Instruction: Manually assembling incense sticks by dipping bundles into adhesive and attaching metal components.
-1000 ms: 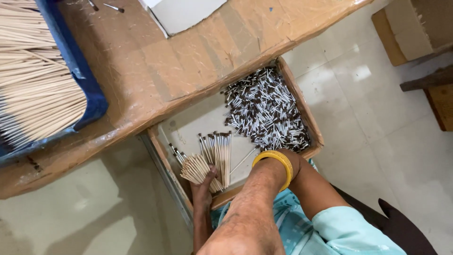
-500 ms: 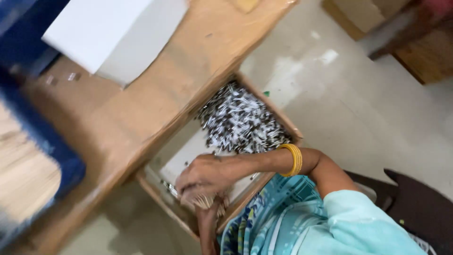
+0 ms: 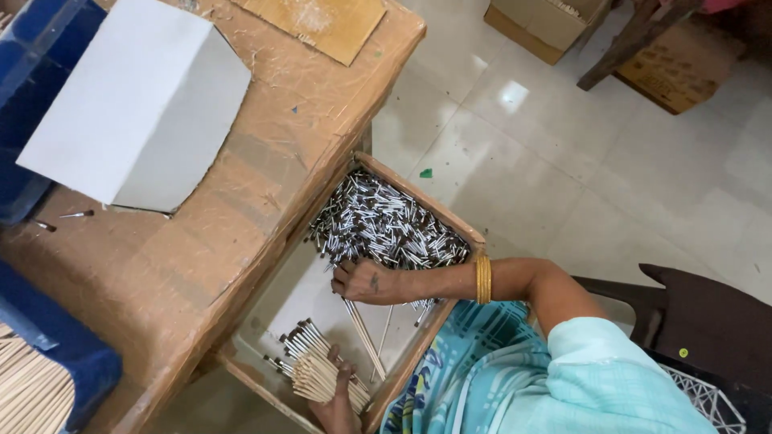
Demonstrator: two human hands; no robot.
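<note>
Wooden tray (image 3: 428,202), shallow, tucked low beside a brown paper-covered tabletop (image 3: 201,265), seen from above. Far end of the tray heaped with a pile of short dark-tipped sticks (image 3: 386,225); near end mostly bare pale bottom. Left hand (image 3: 338,406) at the lower edge of the view, fingers (image 3: 344,376) wrapped tight around a bundle of sticks (image 3: 318,366), dark tips fanned toward the tabletop. Right hand (image 3: 366,281), gold bangle (image 3: 482,278) on the wrist, resting knuckles-up at the near edge of the pile, fingers curled down into the sticks; impossible to tell whether anything is pinched beneath them. A few long loose sticks (image 3: 362,333) lying on the tray bottom between the two hands.

On the tabletop, a white box (image 3: 137,104) and part of a blue crate (image 3: 24,48). Pale tiled floor (image 3: 563,161) beyond.

Step in hand, by the look: gathering sticks out of the pile into the held bundle. Adding more to it would call for a small, even pinch from the pile's edge, tips turned the same way, laid against the bundle without loosening the left-hand grip.
</note>
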